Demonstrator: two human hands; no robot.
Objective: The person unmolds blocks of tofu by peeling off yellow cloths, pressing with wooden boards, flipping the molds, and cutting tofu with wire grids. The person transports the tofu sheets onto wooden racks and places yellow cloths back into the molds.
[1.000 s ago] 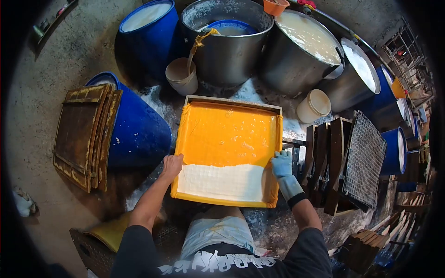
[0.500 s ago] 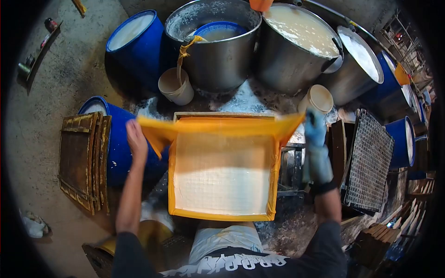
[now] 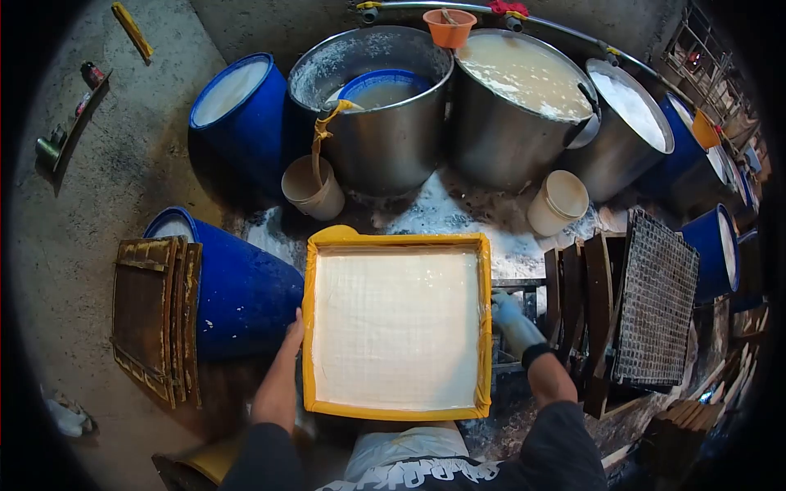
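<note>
Steel vats [image 3: 381,151] stand beyond the yellow-edged tray [image 3: 309,352], with a blue drum [image 3: 246,299] to its left. White filling [image 3: 396,327] spreads across the tray, which lies between your well-separated hands: your bare left hand [image 3: 295,327] at its left edge, your gloved right hand [image 3: 509,313] just beside its right; whether either grips, I cannot tell.

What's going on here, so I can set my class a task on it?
A person has both hands at a yellow cloth-edged tray: the bare left hand at its left side, the gloved right hand by its right. A white layer covers the tray's inside. Large metal pots stand beyond it.
</note>
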